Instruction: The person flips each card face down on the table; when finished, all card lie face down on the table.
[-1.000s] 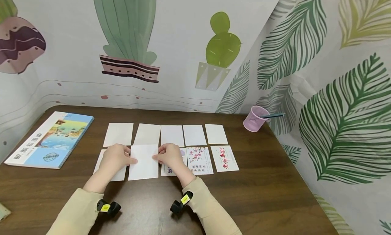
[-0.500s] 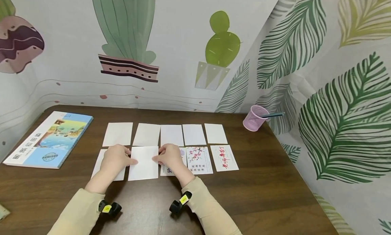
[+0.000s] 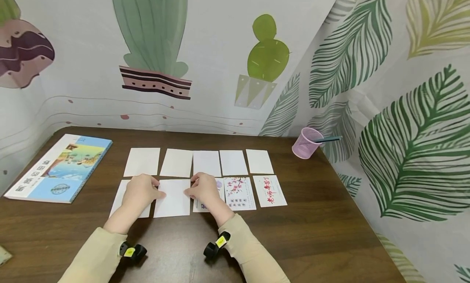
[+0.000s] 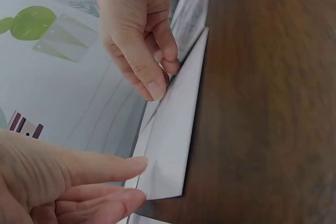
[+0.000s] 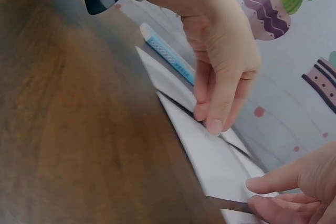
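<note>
A blank white card (image 3: 172, 203) is in the front row of cards, second from the left, flat or nearly flat on the table. My left hand (image 3: 139, 193) pinches its left edge, with the thumb on top. At the opposite edge my right hand (image 3: 204, 190) pinches the same card between thumb and fingers. Under my left forearm a white card (image 3: 145, 209) is partly covered. To the right, a card with purple print (image 3: 200, 206) is half hidden by my right hand. The left wrist view shows the pinched card (image 4: 176, 129) between both hands.
A back row holds several blank cards (image 3: 207, 163). Front right are a blossom card (image 3: 240, 193) and a card with red characters (image 3: 269, 191). A book (image 3: 60, 168) lies at left. A pink cup (image 3: 306, 144) with a dark stick stands at the far right, near the wall.
The pinched card's far edge has come down toward me, so a gap now shows between it and the back row. Both hands have kept their hold and barely moved.
</note>
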